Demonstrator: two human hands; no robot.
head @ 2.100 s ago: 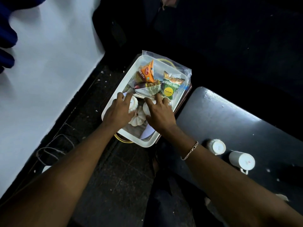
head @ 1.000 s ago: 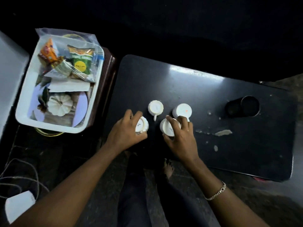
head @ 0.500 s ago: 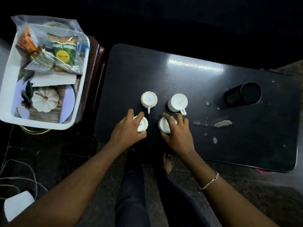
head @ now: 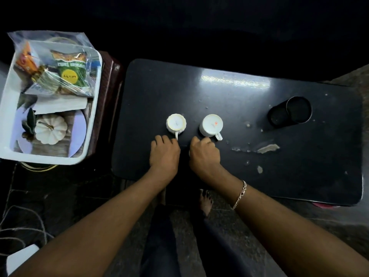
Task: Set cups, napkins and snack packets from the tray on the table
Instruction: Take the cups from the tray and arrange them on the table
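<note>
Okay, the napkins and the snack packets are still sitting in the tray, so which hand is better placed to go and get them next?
Probably the left hand. The white tray with the snack packets and napkins sits off the table's left end, on that hand's side. The right hand would have to cross over it.

Glossy dark table, chipped; glazed white cups; plastic tray.

You are looking at a dim scene: the far side is nearly black. A broad streak of glare lies on the table toward its far edge, so light falls from above. The white tray at the left reads brightest, almost washed out. Your forearms look soft at the bottom, and the wide lens bows straight edges near the corners.
</note>
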